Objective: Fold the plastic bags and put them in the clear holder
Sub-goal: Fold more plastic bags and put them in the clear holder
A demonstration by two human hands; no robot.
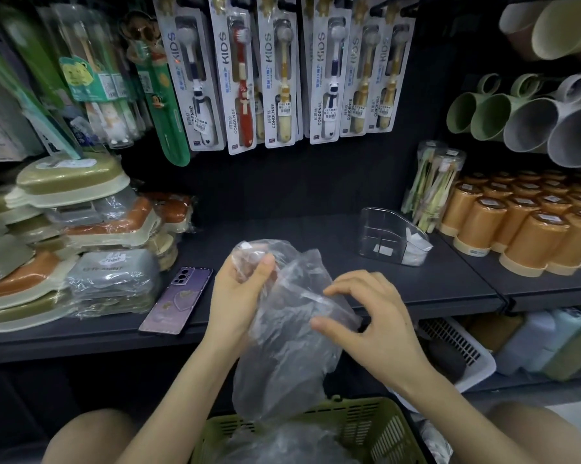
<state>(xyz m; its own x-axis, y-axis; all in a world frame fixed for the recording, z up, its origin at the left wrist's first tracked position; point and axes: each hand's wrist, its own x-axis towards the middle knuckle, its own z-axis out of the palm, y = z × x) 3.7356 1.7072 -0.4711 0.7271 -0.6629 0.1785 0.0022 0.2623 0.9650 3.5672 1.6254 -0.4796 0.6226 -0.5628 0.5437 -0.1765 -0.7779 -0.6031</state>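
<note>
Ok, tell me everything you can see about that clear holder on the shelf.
The clear holder is see-through, hard-looking plastic with a sloping top edge and inner dividers. It stands upright, untouched, on the dark shelf, just left of the orange cups. A white folded wad, perhaps bags, lies in its right end.

We barely see the fingers of the left hand (239,296) behind the plastic bag (282,356); the green basket (376,426) runs off the bottom edge; far-left packs (81,72) blur.

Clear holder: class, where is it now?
The clear holder stands right of centre in the head view, on the dark shelf, left of the orange cups.
</note>
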